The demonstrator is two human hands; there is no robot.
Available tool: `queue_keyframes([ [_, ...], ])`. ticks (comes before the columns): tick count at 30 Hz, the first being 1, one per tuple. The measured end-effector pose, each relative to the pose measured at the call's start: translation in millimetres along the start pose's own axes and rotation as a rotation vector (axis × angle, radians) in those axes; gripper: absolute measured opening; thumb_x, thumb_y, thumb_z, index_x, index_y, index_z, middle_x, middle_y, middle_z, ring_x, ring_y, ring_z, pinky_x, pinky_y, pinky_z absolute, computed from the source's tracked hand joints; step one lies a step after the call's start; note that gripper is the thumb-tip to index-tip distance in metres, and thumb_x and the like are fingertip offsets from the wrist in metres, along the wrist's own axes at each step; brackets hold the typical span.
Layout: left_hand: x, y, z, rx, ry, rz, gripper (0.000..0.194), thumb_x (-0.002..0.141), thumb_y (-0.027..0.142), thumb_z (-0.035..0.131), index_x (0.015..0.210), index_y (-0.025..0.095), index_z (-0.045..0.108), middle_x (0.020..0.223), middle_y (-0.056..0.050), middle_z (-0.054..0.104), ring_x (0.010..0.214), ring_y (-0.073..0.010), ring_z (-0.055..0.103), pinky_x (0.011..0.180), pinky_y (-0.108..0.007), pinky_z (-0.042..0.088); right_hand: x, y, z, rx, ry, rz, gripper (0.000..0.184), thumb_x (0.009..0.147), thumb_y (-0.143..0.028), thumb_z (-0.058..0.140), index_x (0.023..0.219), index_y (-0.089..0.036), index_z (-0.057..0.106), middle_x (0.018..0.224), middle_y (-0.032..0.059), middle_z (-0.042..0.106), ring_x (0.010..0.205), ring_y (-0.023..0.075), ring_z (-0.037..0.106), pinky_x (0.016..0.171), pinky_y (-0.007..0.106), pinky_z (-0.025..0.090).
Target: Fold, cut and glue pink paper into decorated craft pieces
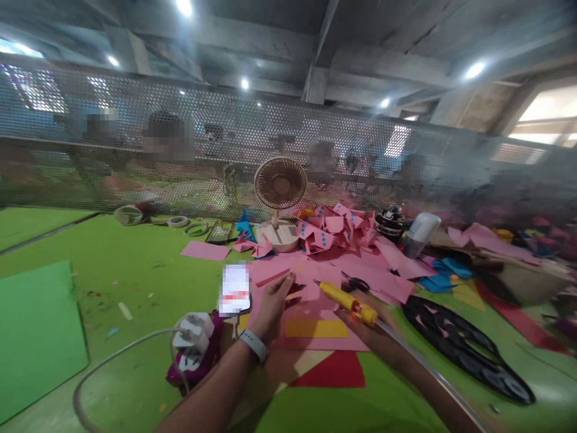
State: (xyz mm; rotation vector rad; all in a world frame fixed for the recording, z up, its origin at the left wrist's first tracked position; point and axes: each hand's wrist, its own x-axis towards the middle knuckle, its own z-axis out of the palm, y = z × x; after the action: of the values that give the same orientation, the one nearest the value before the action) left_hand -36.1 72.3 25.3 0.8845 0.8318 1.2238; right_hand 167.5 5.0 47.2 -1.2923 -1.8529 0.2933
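Observation:
My right hand [370, 337] is closed around a yellow glue gun [345, 300], pen-shaped with a dark tip pointing left and a small red glow in its body. A long pale stick or tube [419, 356] runs from its back end to the bottom edge. My left hand [273, 300], with a light band on the wrist, pinches its fingertips together above pink paper sheets [265, 319]; what they hold cannot be made out. A yellow paper strip [316, 328] lies on the pink paper between my wrists. Past my right hand rest black-handled scissors [356, 281].
Folded pink paper pieces [333, 231] are heaped beside a small fan [280, 183]. Left of my hand are a lit phone [235, 288] and a purple-and-white power strip [193, 349] with a looping cable. A black tray-like piece [469, 343] lies right. A perforated screen [202, 174] stands behind.

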Motion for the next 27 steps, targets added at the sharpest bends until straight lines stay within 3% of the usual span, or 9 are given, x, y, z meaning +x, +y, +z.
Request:
queue_keyframes([
  [4, -2, 2, 1.5, -0.011, -0.045, -0.002, 0.031, 0.073, 0.045, 0.067, 0.085, 0.016, 0.064, 0.096, -0.008, 0.064, 0.092, -0.0196, 0.061, 0.073, -0.028, 0.047, 5, 5, 9, -0.094, -0.064, -0.182, 0.012, 0.085, -0.027, 0.049, 0.092, -0.020, 0.054, 0.080, 0.0033, 0.060, 0.072, 0.0175, 0.058, 0.065, 0.028, 0.047],
  [14, -1, -2, 4.8, -0.045, -0.020, 0.004, 0.030, 0.067, 0.042, 0.072, 0.078, 0.015, 0.065, 0.085, -0.006, 0.065, 0.077, -0.0152, 0.060, 0.071, -0.026, 0.047, 7, 21, 19, -0.434, -0.035, -0.412, 0.014, 0.087, -0.016, 0.039, 0.091, -0.018, 0.052, 0.082, 0.0070, 0.060, 0.073, 0.0175, 0.060, 0.059, 0.025, 0.047],
  [27, 0, -5, 5.5, 0.015, -0.011, 0.070, 0.024, 0.073, 0.037, 0.068, 0.081, 0.015, 0.067, 0.080, -0.004, 0.067, 0.073, -0.0121, 0.060, 0.072, -0.024, 0.045, 0, 22, 24, -0.583, -0.025, -0.425, 0.016, 0.087, -0.013, 0.040, 0.096, -0.017, 0.053, 0.088, 0.0096, 0.061, 0.079, 0.0206, 0.059, 0.064, 0.031, 0.050],
])
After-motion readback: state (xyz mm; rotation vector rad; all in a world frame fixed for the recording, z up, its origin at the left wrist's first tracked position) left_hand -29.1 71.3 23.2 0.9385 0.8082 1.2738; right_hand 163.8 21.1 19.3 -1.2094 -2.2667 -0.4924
